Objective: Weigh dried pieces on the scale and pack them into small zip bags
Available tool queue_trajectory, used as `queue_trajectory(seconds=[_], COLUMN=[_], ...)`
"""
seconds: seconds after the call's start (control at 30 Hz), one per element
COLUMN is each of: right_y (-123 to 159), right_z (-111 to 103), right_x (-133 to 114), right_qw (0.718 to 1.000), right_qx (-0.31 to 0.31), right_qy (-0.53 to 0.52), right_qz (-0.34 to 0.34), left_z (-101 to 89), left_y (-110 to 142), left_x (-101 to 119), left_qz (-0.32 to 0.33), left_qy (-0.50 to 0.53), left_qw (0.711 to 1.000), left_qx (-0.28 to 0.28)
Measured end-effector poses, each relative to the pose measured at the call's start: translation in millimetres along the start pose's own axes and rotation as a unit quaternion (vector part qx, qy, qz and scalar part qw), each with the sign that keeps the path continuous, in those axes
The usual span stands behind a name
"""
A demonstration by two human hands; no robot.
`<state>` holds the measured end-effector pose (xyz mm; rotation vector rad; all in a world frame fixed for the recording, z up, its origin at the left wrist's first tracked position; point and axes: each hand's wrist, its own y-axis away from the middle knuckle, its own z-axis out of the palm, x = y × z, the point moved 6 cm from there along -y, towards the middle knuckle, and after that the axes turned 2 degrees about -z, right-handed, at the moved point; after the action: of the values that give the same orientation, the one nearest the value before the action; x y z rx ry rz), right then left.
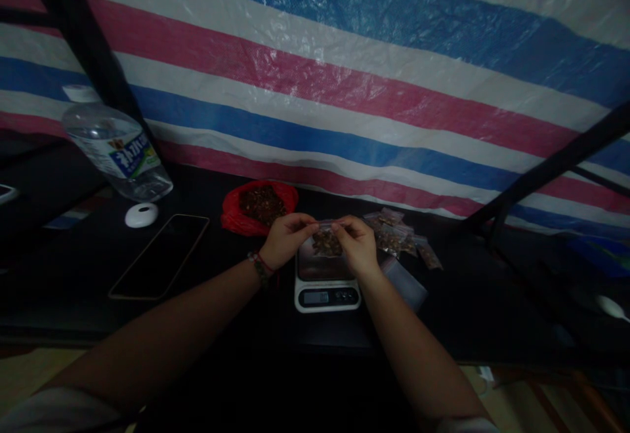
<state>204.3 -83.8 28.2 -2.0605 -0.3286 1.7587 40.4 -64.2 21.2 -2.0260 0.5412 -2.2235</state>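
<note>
Between my hands hangs a small clear zip bag with brown, seed-like bits inside. My left hand pinches its top left corner, and my right hand pinches the top right one. Under the bag is a white kitchen scale with a lit display, too small to read surely. Left of it and behind, a red plastic bag lies open around a heap of dark brown bits. Several filled zip bags are piled beyond my right hand. Flat clear bags lie beside my right wrist.
On the left of the black table are a dark phone, a white rounded case and a large clear bottle. A white spoon lies far right. Striped plastic sheeting and black bars stand behind.
</note>
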Motion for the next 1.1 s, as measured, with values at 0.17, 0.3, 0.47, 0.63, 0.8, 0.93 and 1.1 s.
queue_trajectory(seconds=[0.17, 0.3, 0.47, 0.63, 0.8, 0.93, 1.1], right_y=[-1.2, -0.5, 2.5, 4.6, 5.4, 4.8, 5.3], right_z=[-1.2, -1.7, 2.7, 9.0, 12.2, 10.6, 12.8], right_x=[-2.0, -2.3, -3.0, -6.6, -20.7, -28.8, -33.2], right_qw=[1.0, 1.0, 1.0, 0.998, 0.989, 0.984, 0.977], right_qx=[0.003, 0.008, -0.003, -0.033, -0.052, -0.055, -0.097], right_qy=[0.012, 0.006, 0.007, 0.039, 0.112, 0.136, 0.148], right_qz=[-0.006, -0.005, -0.015, -0.024, -0.076, -0.102, -0.122], left_z=[-4.2, -2.5, 0.1, 2.1, 4.6, 3.4, 2.8], left_y=[0.3, 1.6, 2.4, 2.3, 3.7, 4.4, 4.1], left_x=[-1.7, -0.1, 5.8, 5.8, 5.9, 8.3, 9.0], left_qz=[0.0, 0.004, 0.016, 0.025, 0.042, 0.052, 0.055], left_qy=[0.006, -0.014, -0.079, -0.093, -0.113, -0.127, -0.118], left_qw=[0.999, 1.0, 0.997, 0.995, 0.992, 0.99, 0.991], left_qx=[0.036, 0.027, 0.001, -0.017, -0.029, -0.022, -0.037])
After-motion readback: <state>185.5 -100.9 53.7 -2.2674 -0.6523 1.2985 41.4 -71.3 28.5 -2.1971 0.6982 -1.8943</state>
